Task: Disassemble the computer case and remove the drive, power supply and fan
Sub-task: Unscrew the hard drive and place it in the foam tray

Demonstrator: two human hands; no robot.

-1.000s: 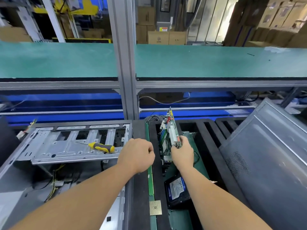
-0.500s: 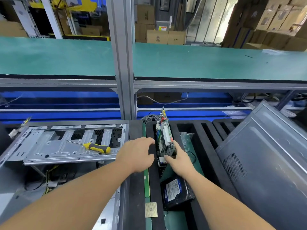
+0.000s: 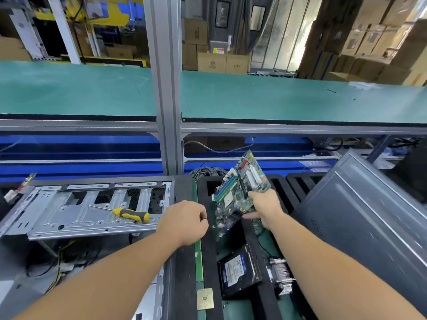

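Green motherboard tilted, gripped in right hand; left hand curled, empty

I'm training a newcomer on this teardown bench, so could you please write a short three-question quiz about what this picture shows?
1. True or false: the screwdriver lies on the metal drive cage, with no hand on it.
2. Which hand holds the motherboard: the left hand or the right hand?
3. What lies in the black foam tray nearest the camera? A) hard drive B) coil of cable C) side panel

Key
1. True.
2. The right hand; the left hand is curled near the tray's edge, holding nothing visible.
3. A, the hard drive.
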